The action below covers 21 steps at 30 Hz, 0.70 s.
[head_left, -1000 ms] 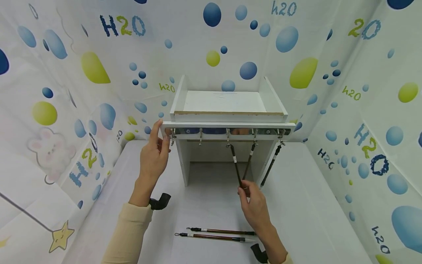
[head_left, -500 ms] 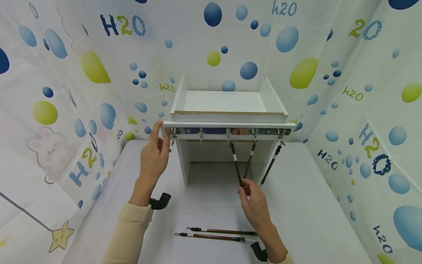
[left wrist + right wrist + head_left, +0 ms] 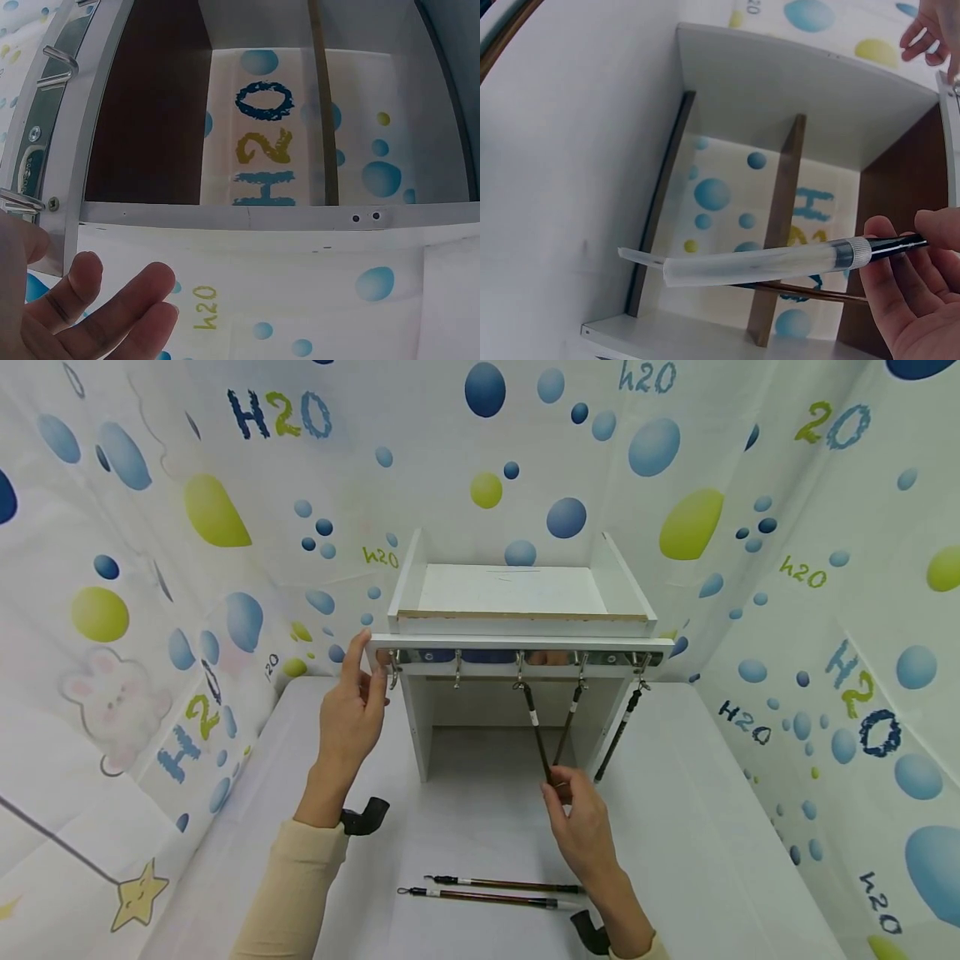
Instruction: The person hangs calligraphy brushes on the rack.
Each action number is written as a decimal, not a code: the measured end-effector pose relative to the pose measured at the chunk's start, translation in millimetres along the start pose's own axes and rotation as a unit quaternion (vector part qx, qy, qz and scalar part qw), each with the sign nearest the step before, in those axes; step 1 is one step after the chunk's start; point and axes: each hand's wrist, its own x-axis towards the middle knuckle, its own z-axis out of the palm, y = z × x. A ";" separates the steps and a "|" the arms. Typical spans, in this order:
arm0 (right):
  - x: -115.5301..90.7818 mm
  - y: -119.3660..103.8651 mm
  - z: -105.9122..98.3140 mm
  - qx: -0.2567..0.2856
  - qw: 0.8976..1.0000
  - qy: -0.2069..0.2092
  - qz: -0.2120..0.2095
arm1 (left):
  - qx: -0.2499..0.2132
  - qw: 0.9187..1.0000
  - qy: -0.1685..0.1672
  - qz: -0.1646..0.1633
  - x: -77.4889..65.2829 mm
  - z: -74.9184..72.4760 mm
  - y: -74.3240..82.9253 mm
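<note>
In the head view my right hand pinches a calligraphy brush by its lower handle. Its top loop is at the third hook of the white hook rack; I cannot tell whether it is seated. A clear cap covers the bristle end in the right wrist view. My left hand holds the rack's left end, thumb at the front and index finger over the edge; its other fingers stay loose. Two more brushes hang on the right: one brush from the fourth hook, another brush from the fifth.
Two brushes, an upper one and a lower one, lie on the white tabletop in front. The two leftmost hooks, including the second hook, carry nothing. A printed sheet lines the walls around.
Both hands keep their place and the brush stays at the third hook, with only tiny shifts. The head view has tilted very slightly.
</note>
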 end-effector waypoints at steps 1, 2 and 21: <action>-0.1 0.0 -0.2 0.000 1.000 0.002 -0.001 | 0.000 1.000 -0.001 0.000 0.0 0.0 0.0; -0.3 -0.1 -0.4 0.001 1.000 0.003 -0.001 | -0.001 1.000 -0.001 -0.001 -0.1 0.0 -0.1; -0.8 0.7 -4.4 -0.001 1.000 0.018 -0.006 | -0.002 1.000 -0.001 0.003 0.2 -0.1 0.0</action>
